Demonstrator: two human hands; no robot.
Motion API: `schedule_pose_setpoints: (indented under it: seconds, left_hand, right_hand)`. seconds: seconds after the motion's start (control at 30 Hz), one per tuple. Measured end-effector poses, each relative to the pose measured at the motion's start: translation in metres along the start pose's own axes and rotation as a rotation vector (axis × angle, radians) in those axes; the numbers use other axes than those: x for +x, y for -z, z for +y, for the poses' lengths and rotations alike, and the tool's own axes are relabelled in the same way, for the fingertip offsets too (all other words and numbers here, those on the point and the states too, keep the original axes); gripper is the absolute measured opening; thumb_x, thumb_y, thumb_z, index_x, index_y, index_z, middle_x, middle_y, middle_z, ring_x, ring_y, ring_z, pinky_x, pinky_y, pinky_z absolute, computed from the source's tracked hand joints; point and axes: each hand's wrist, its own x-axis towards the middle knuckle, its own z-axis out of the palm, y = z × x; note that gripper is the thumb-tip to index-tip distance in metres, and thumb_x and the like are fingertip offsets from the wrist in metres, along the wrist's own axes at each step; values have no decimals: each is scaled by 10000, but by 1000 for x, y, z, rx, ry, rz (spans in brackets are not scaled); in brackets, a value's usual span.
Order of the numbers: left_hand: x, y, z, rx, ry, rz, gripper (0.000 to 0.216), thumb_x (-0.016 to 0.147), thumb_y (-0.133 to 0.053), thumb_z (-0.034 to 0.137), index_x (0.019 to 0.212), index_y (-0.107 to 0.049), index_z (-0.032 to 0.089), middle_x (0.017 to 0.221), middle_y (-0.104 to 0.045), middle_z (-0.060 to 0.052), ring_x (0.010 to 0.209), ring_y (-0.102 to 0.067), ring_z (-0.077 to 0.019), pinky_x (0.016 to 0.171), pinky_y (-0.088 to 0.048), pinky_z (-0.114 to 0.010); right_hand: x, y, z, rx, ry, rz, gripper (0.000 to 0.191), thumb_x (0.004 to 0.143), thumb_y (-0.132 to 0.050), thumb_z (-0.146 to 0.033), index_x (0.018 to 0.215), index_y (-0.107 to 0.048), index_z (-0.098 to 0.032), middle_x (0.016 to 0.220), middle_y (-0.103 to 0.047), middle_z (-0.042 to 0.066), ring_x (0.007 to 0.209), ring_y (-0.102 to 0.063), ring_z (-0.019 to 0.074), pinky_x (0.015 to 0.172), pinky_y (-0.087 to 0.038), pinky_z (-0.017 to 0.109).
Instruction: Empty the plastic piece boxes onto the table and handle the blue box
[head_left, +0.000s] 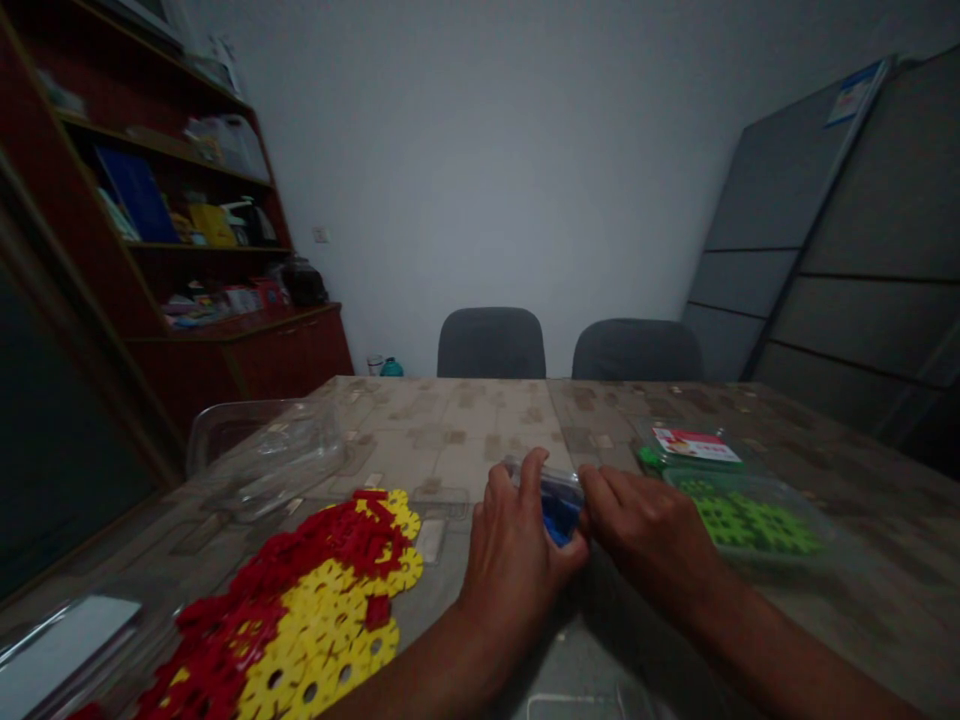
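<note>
Over the middle of the table, a small clear plastic box point(562, 508) with blue pieces inside is between my two hands. My left hand point(506, 550) wraps around it from the left, fingers over the far side and thumb at the near side. The fingers of my right hand point(649, 520) are curled and closed on the box's right edge. Much of the box is hidden behind the hands. To the left lies a pile of red flat pieces point(262, 580) and yellow snowflake-shaped pieces point(322, 620). Right of my right hand stands a clear box of green snowflake-shaped pieces point(765, 525).
A large clear container point(262, 450) stands at the table's left edge. Another clear plastic case point(67, 640) with a white panel is at the lower left. At the near edge lies a clear plastic part point(574, 708). Two grey chairs point(491, 343) stand behind the table.
</note>
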Motion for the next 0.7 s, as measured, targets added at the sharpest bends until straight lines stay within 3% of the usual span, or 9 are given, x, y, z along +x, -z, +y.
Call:
schedule_pose_setpoints:
  seconds: [0.13, 0.37, 0.7]
  left_hand:
    - [2, -1, 0, 61, -14, 7, 769, 752, -658, 338, 1446, -341, 237, 1145, -504, -133, 1027, -571, -329, 889, -469, -464]
    - [6, -5, 13, 243, -52, -6, 958, 778, -628, 325, 1528, -60, 145, 1164, -509, -162, 1068, -531, -348, 906, -434, -486]
    - [4, -17, 17, 198, -44, 61, 963, 767, -629, 288, 1493, -32, 78, 1280, -478, -177, 1166, -476, -333, 968, -396, -472]
  right_hand:
    - [0, 4, 1, -17, -47, -82, 202, 737, -519, 10, 733, -487, -190, 632, -536, -8, 542, -559, 173, 532, -293, 286]
    - [9, 11, 8, -33, -5, -206, 186, 758, -510, 8, 819, -517, -168, 688, -590, 17, 605, -590, 176, 554, -325, 270]
    - [11, 10, 14, -14, -57, -377, 169, 778, -514, 2, 821, -551, -158, 730, -622, 37, 648, -627, 187, 535, -314, 272]
